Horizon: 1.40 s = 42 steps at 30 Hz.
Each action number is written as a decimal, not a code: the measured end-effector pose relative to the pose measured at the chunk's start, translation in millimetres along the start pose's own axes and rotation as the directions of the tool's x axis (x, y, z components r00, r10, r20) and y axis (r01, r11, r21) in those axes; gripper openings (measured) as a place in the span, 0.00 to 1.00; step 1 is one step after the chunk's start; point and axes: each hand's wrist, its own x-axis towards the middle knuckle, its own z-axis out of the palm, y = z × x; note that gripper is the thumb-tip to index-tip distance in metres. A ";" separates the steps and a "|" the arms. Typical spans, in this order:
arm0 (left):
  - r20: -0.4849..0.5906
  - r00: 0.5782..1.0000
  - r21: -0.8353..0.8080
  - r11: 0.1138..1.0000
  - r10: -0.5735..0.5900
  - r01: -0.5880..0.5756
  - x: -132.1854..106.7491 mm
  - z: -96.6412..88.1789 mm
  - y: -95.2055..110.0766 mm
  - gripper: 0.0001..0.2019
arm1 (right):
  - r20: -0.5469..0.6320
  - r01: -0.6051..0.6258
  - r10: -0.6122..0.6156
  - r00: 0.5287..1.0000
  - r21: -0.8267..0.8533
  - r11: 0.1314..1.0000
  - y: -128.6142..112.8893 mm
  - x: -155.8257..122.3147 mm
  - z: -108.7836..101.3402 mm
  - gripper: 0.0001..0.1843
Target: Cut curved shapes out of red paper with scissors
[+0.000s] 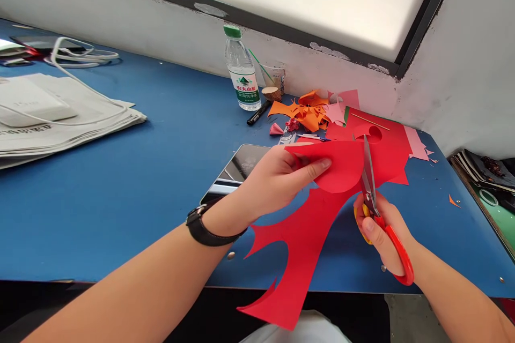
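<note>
Blue bench (140,187), across the frame. Red paper (309,236), 1 cut sheet: centre to lower centre, pinched in left hand (284,177). Scissors (369,182), 1 pair: right of centre, gripped in right hand (396,225). Black pen (258,112), 1: upper centre.

Red paper (301,246) and scissors (369,187) with red and yellow grips stand out against a blue table (140,214); toward its far edge, orange scraps (310,118) brighten a green-capped, green-and-white-labelled bottle's (243,72) surroundings.
</note>
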 end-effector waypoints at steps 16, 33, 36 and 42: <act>-0.014 0.990 -0.051 0.989 -0.143 0.142 0.0 3.4 12.8 0.05 | 0.004 -0.040 0.040 0.999 -0.023 0.999 -3.2 -3.9 -1.2 0.29; -0.029 0.983 -0.135 0.976 -0.179 0.174 -0.5 3.5 11.0 0.06 | 0.004 -0.035 0.035 0.999 -0.042 0.999 -2.3 -1.9 -0.9 0.29; -0.036 0.981 -0.145 0.972 -0.192 0.185 -0.3 3.6 11.6 0.07 | -0.004 -0.053 0.053 0.999 -0.024 0.998 -2.8 -1.2 -0.7 0.30; -0.064 0.974 -0.154 0.966 -0.218 0.207 0.3 4.4 14.0 0.11 | 0.000 -0.060 0.060 0.998 -0.008 0.998 -3.9 -2.5 -0.6 0.29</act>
